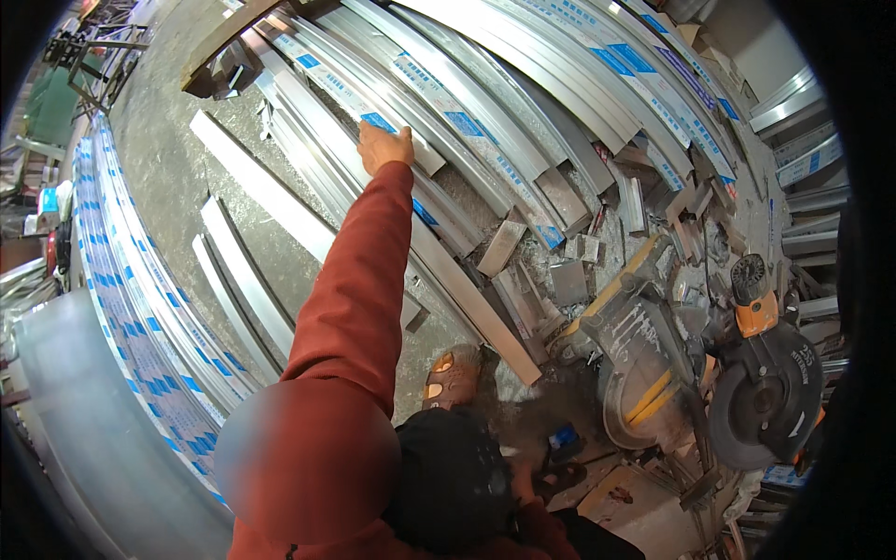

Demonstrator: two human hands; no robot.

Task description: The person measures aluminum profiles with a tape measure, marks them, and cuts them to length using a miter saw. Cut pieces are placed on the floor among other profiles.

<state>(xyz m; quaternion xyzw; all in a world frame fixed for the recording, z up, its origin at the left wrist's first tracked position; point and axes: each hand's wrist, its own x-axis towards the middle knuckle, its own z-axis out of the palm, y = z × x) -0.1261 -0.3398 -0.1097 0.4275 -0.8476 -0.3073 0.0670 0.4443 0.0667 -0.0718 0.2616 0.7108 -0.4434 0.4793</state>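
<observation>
My left arm, in a red sleeve, stretches forward over long silver aluminium profiles on the floor. My left hand (385, 149) is closed at the edge of an aluminium profile (425, 157) that carries a blue-and-white protective film. The thumb lies on the right side, and the fingertips are partly hidden. Low in the view, beside my dark-clad knee, my right hand (523, 478) shows only in part. Its fingers are too hidden to read.
A miter saw (653, 373) with a round dark guard (765, 397) stands at the right, amid metal offcuts (567, 280). More profiles (140, 308) in blue-and-white film lie at the left. A brown shoe (453, 375) is on the floor near the profile ends.
</observation>
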